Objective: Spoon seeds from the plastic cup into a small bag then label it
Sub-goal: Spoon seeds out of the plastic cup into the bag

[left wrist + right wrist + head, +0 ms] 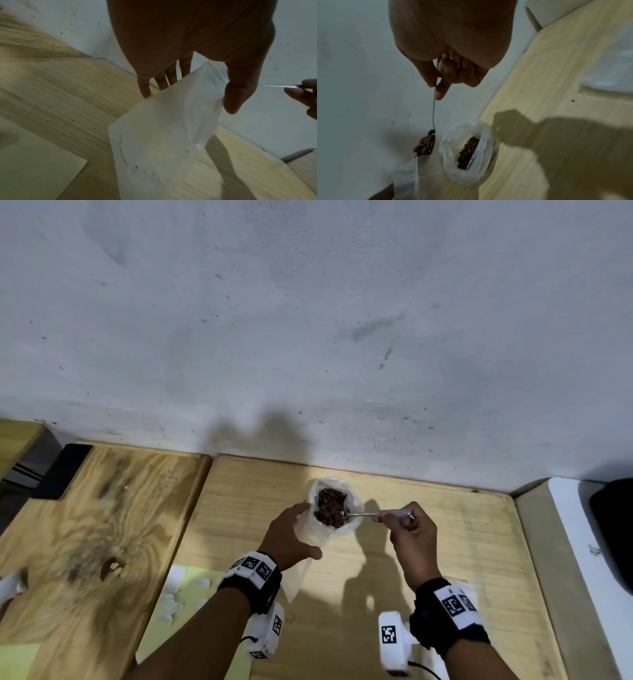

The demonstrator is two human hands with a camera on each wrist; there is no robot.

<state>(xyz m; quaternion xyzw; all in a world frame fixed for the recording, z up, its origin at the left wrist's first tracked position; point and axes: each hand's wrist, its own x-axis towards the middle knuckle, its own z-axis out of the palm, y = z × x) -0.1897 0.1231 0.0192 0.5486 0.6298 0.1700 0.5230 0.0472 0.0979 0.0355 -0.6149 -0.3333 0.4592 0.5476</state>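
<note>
my left hand [291,537] grips bag [163,135] | my right hand [412,534] pinches spoon [433,108], seeds [424,145] heaped at bag mouth | cup [486,135] near table's back edge | bag nearly empty, label undone

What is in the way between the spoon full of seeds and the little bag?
Nothing visible is. The spoon in the right hand holds its seeds right at the top edge of the bag, which the left hand holds. The plastic cup stands beside them, not between.
</note>
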